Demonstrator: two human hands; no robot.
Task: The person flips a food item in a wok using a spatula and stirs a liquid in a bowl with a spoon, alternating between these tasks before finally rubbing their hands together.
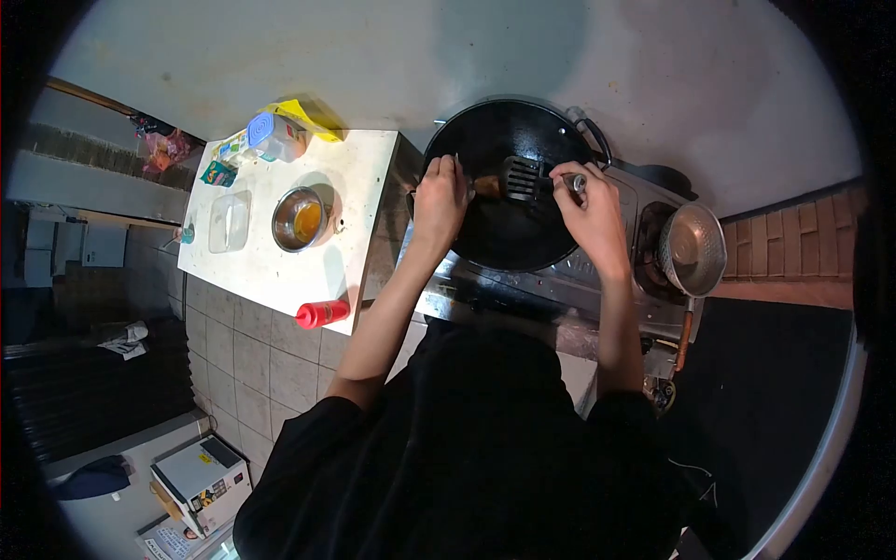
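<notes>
Over the left part of a large black wok (504,245), my left hand (441,203) is closed around the end of a wooden-handled utensil (486,187). My right hand (593,210) grips the handle of a black slotted spatula (521,179), whose slotted head is above the wok near its middle. The two utensils meet or overlap near the spatula head. Dark shine and shadow hide much of the wok's inside.
On the white table (252,271) at left are a steel bowl (299,220) with yellow-orange liquid, a clear container (231,222), a red bottle (322,314), a blue-lidded jar (273,137) and a yellow packet (313,119). A hammered pan (692,249) sits on the stove's right burner.
</notes>
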